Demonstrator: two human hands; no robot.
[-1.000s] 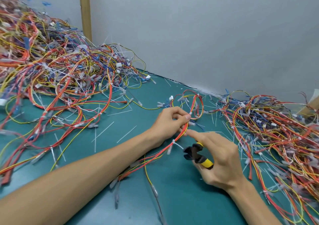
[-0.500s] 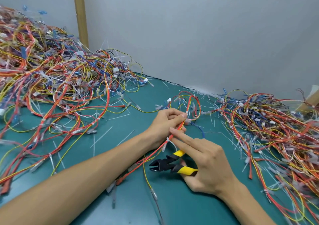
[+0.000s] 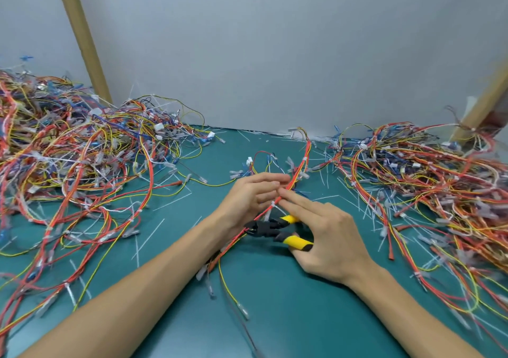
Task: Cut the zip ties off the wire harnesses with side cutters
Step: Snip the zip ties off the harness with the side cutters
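Grey wall (image 3: 275, 55) behind a teal tabletop (image 3: 288, 316), wooden posts (image 3: 82, 38).

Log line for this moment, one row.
left hand: straight fingers on red harness | right hand: grips side cutters, two fingers on harness | cutters: jaws open beside harness | zip tie: uncut
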